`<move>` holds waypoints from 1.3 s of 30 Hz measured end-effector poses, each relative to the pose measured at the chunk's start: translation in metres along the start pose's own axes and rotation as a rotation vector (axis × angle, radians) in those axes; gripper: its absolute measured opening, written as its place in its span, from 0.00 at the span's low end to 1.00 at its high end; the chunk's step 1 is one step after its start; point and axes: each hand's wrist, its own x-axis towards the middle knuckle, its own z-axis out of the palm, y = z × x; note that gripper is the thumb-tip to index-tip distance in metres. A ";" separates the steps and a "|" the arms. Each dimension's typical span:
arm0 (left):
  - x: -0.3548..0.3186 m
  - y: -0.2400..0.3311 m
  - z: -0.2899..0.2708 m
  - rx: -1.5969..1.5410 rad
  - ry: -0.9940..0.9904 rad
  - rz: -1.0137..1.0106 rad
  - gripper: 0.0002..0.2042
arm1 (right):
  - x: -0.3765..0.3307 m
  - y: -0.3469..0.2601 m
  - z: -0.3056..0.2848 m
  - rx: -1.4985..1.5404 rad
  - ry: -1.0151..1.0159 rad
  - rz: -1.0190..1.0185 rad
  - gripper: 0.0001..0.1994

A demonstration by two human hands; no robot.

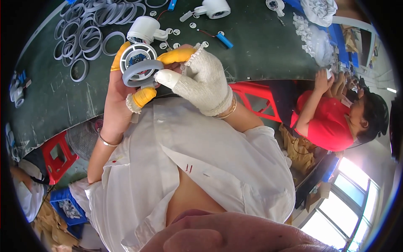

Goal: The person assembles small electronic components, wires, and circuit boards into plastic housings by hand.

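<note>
My left hand (116,94), with yellow covers on some fingers, grips a white round housing (138,47) by its sides. A small blue circuit board (137,59) shows inside the housing's open face. My right hand (203,82), in a cream knitted glove with a yellow-covered finger, pinches a grey ring (143,65) between thumb and finger. The ring lies tilted across the lower part of the housing's face; whether it is seated anywhere I cannot tell. Just beyond my hands rests another white housing with a short handle (145,29).
Many loose grey rings (110,16) are heaped on the dark green table (260,54) at the far left. A blue battery cell (224,40) with wires, small white discs (192,25) and another white housing (216,8) lie farther back. A co-worker in red (323,122) sits at right.
</note>
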 end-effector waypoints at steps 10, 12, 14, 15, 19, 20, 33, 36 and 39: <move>0.003 0.001 0.000 0.100 0.006 0.125 0.40 | 0.014 -0.016 -0.016 -0.319 -0.176 -0.213 0.16; 0.004 0.001 0.000 0.126 0.012 0.129 0.41 | 0.018 -0.025 -0.018 -0.388 -0.191 -0.214 0.15; 0.004 0.000 -0.001 0.076 -0.020 0.156 0.42 | 0.018 -0.026 -0.017 -0.290 -0.174 -0.056 0.15; 0.004 0.002 -0.002 0.051 -0.020 0.128 0.44 | 0.017 -0.024 -0.018 -0.193 -0.138 -0.034 0.15; 0.005 0.005 -0.002 0.032 -0.033 0.142 0.45 | 0.016 -0.023 -0.027 -0.201 -0.135 -0.084 0.14; 0.004 0.006 -0.002 0.040 -0.013 0.131 0.45 | 0.016 -0.024 -0.029 -0.235 -0.151 -0.125 0.13; 0.002 0.008 0.002 0.072 0.032 0.092 0.46 | 0.016 -0.032 -0.028 -0.322 -0.191 -0.191 0.12; 0.002 0.008 0.003 0.048 0.020 0.079 0.45 | 0.016 -0.028 -0.025 -0.289 -0.161 -0.229 0.13; 0.001 0.006 0.002 0.058 0.031 0.086 0.45 | 0.015 -0.029 -0.023 -0.283 -0.166 -0.200 0.13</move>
